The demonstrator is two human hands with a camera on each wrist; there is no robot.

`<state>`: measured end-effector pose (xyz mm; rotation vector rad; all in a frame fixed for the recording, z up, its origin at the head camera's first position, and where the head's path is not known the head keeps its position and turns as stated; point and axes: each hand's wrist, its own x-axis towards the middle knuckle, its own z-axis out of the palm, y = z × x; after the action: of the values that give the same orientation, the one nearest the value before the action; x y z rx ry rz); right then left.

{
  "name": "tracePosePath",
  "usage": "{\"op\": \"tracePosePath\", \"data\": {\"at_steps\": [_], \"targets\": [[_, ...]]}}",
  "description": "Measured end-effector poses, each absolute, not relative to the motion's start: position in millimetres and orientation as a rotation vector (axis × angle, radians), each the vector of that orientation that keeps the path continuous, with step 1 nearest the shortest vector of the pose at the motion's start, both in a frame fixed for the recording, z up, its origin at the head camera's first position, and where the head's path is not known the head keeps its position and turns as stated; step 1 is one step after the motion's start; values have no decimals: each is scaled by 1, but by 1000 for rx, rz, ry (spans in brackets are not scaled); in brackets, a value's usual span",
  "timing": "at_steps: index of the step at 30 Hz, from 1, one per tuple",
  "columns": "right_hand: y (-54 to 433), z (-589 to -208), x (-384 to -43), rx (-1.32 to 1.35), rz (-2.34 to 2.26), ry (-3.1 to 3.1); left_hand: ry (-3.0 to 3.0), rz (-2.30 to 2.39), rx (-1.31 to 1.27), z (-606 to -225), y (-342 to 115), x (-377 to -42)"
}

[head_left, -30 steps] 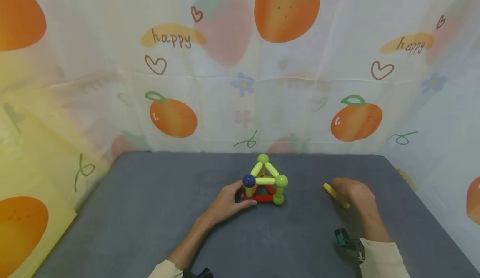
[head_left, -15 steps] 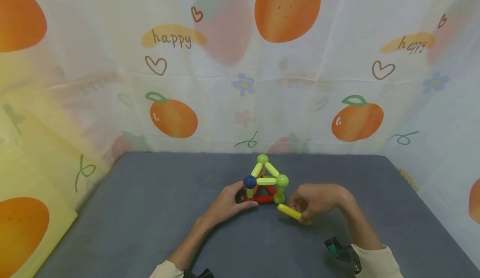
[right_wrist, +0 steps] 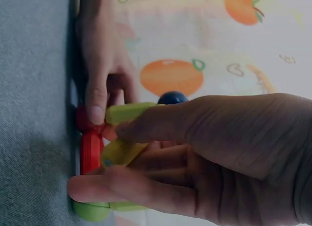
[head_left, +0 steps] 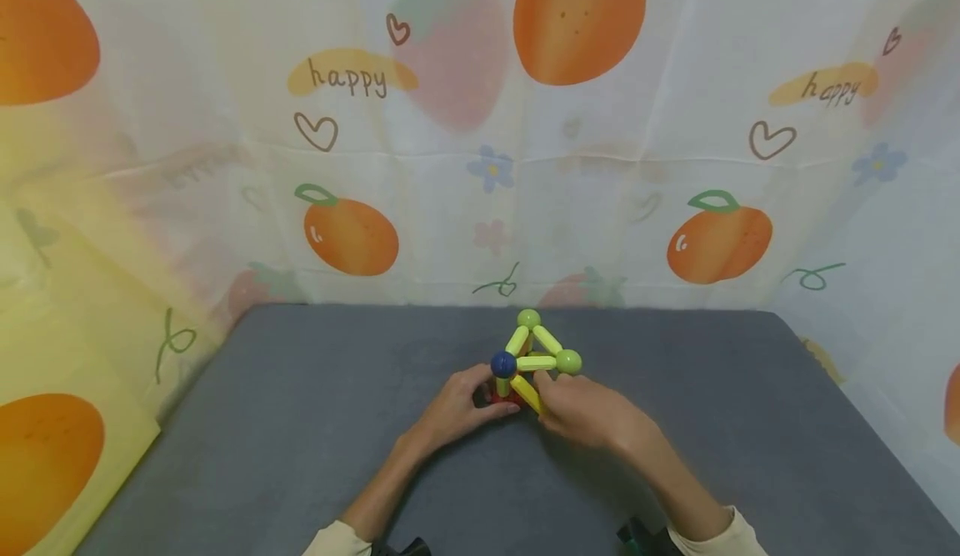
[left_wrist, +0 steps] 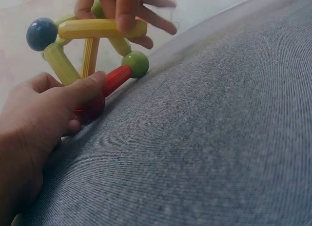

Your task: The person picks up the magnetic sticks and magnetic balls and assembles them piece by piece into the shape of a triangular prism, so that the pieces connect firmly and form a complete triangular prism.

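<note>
A frame of magnetic sticks and balls stands on the table, with a blue ball point(head_left: 503, 364) and light green balls point(head_left: 568, 362) at its top corners. My left hand point(head_left: 457, 406) grips its lower left corner, thumb against a red ball point(left_wrist: 90, 110). A red stick point(left_wrist: 117, 81) runs along the base to a green ball point(left_wrist: 135, 64). My right hand point(head_left: 596, 414) pinches a yellow stick point(left_wrist: 87, 28) across the frame's near side. That stick's far end lies at the blue ball; whether they touch I cannot tell. My right hand hides the lower right corner in the head view.
Dark grey cloth covers the table point(head_left: 337, 356). A fruit-printed curtain point(head_left: 435, 231) hangs behind it and along both sides. The frame sits towards the table's back edge.
My right hand has carried the yellow stick leftwards from the table's right side to the frame. My left hand has kept its grip on the lower left corner.
</note>
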<state>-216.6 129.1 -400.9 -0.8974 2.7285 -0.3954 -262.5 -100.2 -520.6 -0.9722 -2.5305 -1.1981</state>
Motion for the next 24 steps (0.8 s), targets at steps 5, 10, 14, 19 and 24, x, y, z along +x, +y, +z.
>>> {"op": "tracePosePath", "data": {"at_steps": [5,10,14,19,24], "targets": [[120,-407,-207,-916,-253,2943,-2556,-1195,-956,-521,-100,-262],[112,-419,-202,-904,-22,3189,-2551,-1188,-954,-520,-100,-262],[112,-433,-204,-926,182,3334,-2551,-1188,-975,-520,-100,-262],[117,-444,-209,-984,219,3423,-2556,-1213,-977,-521,-99,-263],[118,-447,-214,-977,201,3440,-2526,-1197,-995,-521,-101,-264]]}}
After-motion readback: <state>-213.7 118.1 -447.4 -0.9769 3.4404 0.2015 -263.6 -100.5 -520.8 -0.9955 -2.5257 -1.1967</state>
